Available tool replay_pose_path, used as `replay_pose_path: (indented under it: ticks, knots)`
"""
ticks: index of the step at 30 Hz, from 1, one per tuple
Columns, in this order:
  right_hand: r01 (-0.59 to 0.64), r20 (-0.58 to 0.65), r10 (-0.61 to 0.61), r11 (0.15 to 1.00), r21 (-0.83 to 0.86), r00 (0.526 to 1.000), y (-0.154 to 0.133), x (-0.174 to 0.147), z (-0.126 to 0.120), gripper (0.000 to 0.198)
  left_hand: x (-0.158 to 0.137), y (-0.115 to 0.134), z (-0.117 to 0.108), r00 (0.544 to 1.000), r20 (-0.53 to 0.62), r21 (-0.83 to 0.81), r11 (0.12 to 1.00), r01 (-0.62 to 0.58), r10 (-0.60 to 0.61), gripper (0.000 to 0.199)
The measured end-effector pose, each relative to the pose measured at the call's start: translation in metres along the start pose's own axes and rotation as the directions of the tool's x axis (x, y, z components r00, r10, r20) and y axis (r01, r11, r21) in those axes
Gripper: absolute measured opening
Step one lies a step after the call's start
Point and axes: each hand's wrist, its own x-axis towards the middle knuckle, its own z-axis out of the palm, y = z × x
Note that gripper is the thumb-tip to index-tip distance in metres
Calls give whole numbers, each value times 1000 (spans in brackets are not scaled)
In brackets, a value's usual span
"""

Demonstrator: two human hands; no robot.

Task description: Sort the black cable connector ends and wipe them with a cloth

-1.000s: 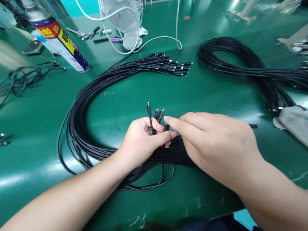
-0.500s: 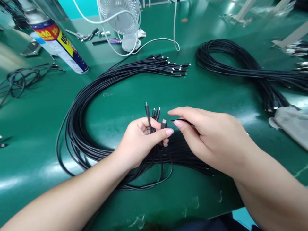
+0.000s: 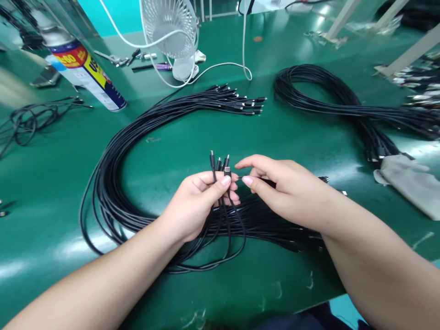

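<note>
My left hand point(image 3: 192, 197) is closed around the ends of several black USB cables point(image 3: 212, 160). Their small metal plugs point up above the fingers, and its thumb presses on one wider plug point(image 3: 227, 171). Just to the right, my right hand point(image 3: 292, 188) pinches a thin black pointed tool point(image 3: 270, 182) between thumb and fingers, its index finger stretched out above. The tool's tip comes close to the left fingertips; whether it touches the plug I cannot tell. Most of the tool is hidden in the palm. Under both hands lies a large curved bundle of black cables point(image 3: 112, 156).
A spray can point(image 3: 91, 73) stands at the back left beside a small white fan point(image 3: 170, 32) with a white cord. Another cable coil point(image 3: 319, 87) lies right, near a grey cloth-like piece point(image 3: 409, 178). Loose cables point(image 3: 30, 114) lie far left on the green table point(image 3: 62, 192).
My left thumb and the wider plug under it have shifted slightly left. The right hand has moved a little left, bringing the tool's tip nearer the left fingers. The view has tilted slightly.
</note>
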Motion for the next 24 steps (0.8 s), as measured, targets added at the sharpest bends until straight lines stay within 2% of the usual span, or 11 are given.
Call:
replay_pose_path:
  ticks: [4, 12, 15, 17, 21, 24]
  knots:
    - [26, -4, -26, 999, -22, 1000, 0, 0, -5, 23, 0, 0, 1, 1000, 1, -18, 1000, 10, -10, 18]
    - [104, -52, -98, 988, 115, 994, 0, 1, -2, 20, 0, 0, 0, 1000, 11, 13, 1000, 7, -7, 17]
    - [184, -153, -181, 983, 3, 971, -2, -1, 1, 22, -1, 0, 0, 1000, 4, 29, 1000, 7, -7, 16]
    - [189, -204, -210, 975, -115, 956, -4, -4, 3, 25, -1, 0, 1, 1000, -6, 15, 1000, 7, -7, 18]
    - [202, -222, -253, 952, -230, 942, -9, -8, 6, 27, -2, 1, 4, 999, -47, 1, 1000, -12, 12, 26]
    - [240, -248, -328, 914, -327, 911, -10, -10, 8, 28, -3, 0, 6, 996, -75, -6, 999, -41, 41, 30]
